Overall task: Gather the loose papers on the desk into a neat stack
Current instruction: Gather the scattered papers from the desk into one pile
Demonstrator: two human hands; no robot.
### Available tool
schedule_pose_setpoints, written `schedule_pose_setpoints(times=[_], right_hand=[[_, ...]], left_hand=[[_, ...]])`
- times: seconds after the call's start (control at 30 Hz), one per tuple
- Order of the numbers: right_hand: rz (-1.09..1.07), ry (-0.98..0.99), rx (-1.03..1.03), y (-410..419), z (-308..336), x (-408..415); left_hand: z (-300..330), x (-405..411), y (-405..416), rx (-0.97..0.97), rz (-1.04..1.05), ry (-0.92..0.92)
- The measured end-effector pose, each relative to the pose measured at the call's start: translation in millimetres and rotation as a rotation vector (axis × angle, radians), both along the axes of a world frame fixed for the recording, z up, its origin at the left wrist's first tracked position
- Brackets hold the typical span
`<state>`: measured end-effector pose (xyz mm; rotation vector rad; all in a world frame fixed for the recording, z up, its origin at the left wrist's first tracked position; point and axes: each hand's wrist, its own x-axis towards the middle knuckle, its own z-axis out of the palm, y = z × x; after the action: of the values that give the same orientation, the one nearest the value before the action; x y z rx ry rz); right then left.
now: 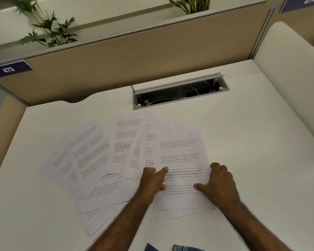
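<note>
Several printed white sheets lie fanned and overlapping on the white desk (252, 142). The rightmost top sheet (181, 151) sits between both hands. My left hand (152, 180) rests on its left edge, index finger and thumb pressing the paper. My right hand (219, 182) lies on its right edge, fingers curled over the border and thumb flat on the page. More loose papers (91, 151) spread to the left, and one angled sheet (107, 189) lies near the front. Neither hand has lifted a sheet.
An open cable tray (179, 91) is recessed in the desk behind the papers. A beige partition (134, 57) with plants closes the back, a white divider (288, 78) the right side. A dark blue object (179, 248) peeks in at the bottom edge.
</note>
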<state>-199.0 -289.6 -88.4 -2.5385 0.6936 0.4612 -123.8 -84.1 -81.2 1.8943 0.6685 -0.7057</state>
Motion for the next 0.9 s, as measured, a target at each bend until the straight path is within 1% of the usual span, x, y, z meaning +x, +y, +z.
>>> schedule_pose_setpoints(times=[0.03,0.1,0.23,0.3,0.37,0.43,0.5,0.53,0.63,0.7,0.77,0.8,0.9], right_hand=[[-0.005,0.005,0.017,-0.3,-0.7,1.3],[-0.005,0.016,0.026,-1.4,-2.8,3.5],[-0.018,0.054,0.022,-0.8,-2.3,5.0],[-0.030,0.047,0.041,0.9,-2.9,5.0],[-0.092,0.008,0.131,0.5,-2.7,4.9],[-0.194,-0.016,0.282,-3.2,-2.1,5.6],[-0.283,-0.032,0.412,-7.9,-1.4,6.0],[-0.301,-0.043,0.444,-9.9,-2.6,5.5],[-0.296,-0.086,0.450,-14.7,-9.2,1.1],[-0.323,-0.131,0.468,-16.9,-13.3,-3.3],[-0.367,-0.178,0.509,-18.6,-16.6,-7.0],[-0.395,-0.203,0.541,-18.7,-18.6,-8.4],[-0.491,-0.245,0.681,-14.9,-22.6,-9.5]], left_hand=[[1.4,0.1,0.7,-0.061,0.063,0.031],[2.1,-1.3,1.8,-0.106,0.133,0.046],[-6.0,-3.2,1.3,-0.011,0.131,-0.074],[-4.9,-3.5,-0.2,-0.048,0.166,-0.064],[-4.0,-4.2,-0.6,-0.083,0.195,-0.029],[-8.5,-3.0,1.5,-0.060,0.167,-0.040],[-7.9,1.1,4.2,0.031,0.077,-0.131],[-6.5,5.3,7.2,0.096,0.035,-0.202],[0.9,27.4,22.6,0.330,-0.063,-0.431],[0.8,47.1,36.2,0.525,-0.148,-0.509],[-1.7,66.5,47.9,0.672,-0.225,-0.490],[-2.9,74.7,52.6,0.704,-0.256,-0.450],[-5.7,91.7,62.0,0.711,-0.318,-0.330]])
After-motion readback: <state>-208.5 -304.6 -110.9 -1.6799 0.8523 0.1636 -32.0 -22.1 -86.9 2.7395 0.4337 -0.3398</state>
